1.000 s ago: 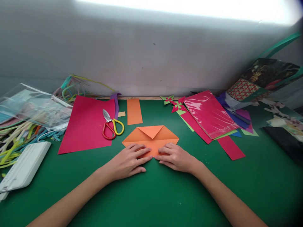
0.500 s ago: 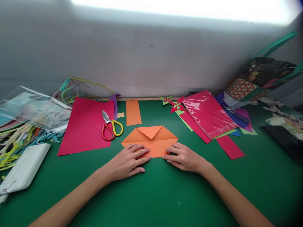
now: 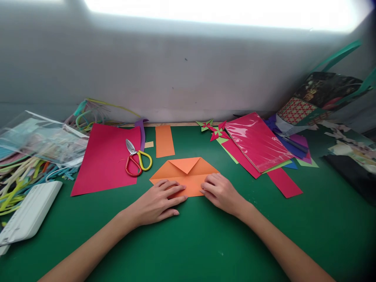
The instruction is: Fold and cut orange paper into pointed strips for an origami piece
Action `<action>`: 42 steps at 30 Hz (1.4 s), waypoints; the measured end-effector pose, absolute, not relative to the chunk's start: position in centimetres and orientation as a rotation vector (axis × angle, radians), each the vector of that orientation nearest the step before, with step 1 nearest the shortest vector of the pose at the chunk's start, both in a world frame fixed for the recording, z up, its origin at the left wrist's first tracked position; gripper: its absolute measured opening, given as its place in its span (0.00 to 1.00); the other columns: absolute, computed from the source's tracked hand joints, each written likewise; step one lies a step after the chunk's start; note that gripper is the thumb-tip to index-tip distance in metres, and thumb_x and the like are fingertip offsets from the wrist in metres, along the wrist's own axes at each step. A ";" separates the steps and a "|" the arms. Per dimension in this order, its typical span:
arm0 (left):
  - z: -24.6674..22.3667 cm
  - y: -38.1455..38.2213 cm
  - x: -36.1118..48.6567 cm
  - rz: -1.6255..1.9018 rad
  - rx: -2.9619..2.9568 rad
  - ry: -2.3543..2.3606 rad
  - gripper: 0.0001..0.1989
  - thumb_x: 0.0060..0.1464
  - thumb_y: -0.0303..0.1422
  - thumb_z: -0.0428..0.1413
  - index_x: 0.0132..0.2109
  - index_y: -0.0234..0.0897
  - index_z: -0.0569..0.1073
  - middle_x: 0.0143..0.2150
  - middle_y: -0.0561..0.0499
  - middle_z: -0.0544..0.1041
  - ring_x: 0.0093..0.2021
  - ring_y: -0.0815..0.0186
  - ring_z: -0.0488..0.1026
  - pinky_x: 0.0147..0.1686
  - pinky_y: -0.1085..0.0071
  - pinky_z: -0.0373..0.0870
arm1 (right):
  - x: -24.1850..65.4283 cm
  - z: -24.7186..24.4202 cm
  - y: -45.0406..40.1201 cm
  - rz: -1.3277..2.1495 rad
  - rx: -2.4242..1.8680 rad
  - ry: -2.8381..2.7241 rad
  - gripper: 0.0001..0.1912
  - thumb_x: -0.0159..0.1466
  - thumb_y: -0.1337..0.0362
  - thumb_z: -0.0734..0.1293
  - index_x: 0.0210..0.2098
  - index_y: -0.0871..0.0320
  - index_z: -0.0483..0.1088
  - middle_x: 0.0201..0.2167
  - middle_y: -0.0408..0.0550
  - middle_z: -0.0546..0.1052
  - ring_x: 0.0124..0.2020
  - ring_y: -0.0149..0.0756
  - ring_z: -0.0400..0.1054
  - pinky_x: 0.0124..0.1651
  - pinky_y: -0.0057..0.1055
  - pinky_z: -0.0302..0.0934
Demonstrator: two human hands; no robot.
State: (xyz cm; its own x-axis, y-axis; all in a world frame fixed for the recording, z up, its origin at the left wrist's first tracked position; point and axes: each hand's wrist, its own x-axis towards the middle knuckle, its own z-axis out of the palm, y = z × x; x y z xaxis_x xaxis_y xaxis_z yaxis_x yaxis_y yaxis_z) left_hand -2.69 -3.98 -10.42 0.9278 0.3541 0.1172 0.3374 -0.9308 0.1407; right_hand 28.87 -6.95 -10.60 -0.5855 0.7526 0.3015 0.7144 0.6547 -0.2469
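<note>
An orange sheet of folded paper (image 3: 192, 179) lies flat in front of me, its far corners slanted and a small triangle flap pointing toward me. Across its middle runs a crease. My left hand (image 3: 161, 199) rests open on the near left part, fingers spread over the paper and the thumb on the table. On the near right part sits my right hand (image 3: 221, 192), its fingers curled together at the paper's edge and covering that corner. Whether it pinches a layer of the paper is hidden beneath the fingers.
Red-and-yellow-handled scissors (image 3: 135, 158) lie on a red sheet (image 3: 102, 156) at left. Behind is an orange strip (image 3: 165, 141). Folded paper stars (image 3: 216, 131) and a wrapped red paper pack (image 3: 258, 141) lie right. A white power bank (image 3: 32, 211) sits far left.
My right hand's fingers have drawn together and shifted slightly over the paper's right part. The left hand stays in place, and the view has moved a little.
</note>
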 end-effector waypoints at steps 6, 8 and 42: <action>-10.7 -4.0 -2.8 0.195 2.978 0.530 0.22 0.72 0.47 0.51 0.66 0.44 0.70 0.71 0.44 0.69 0.64 0.47 0.67 0.62 0.49 0.64 | 25.0 -12.0 -6.3 0.222 -1.399 -2.473 0.13 0.74 0.60 0.66 0.33 0.55 0.66 0.31 0.46 0.73 0.34 0.39 0.65 0.38 0.36 0.53; -10.7 -4.0 -2.8 0.191 2.977 0.524 0.22 0.72 0.46 0.51 0.66 0.44 0.70 0.71 0.45 0.68 0.65 0.47 0.66 0.62 0.49 0.64 | 25.1 -12.3 -6.2 0.200 -1.402 -2.519 0.12 0.74 0.59 0.66 0.34 0.55 0.66 0.33 0.47 0.74 0.36 0.40 0.66 0.39 0.36 0.53; -9.5 -4.0 -7.7 0.136 2.966 0.585 0.19 0.72 0.42 0.53 0.66 0.50 0.71 0.76 0.51 0.61 0.73 0.54 0.60 0.76 0.50 0.42 | 25.5 -12.5 -6.1 0.140 -1.367 -2.604 0.14 0.76 0.58 0.63 0.34 0.56 0.67 0.34 0.49 0.73 0.36 0.41 0.64 0.39 0.37 0.50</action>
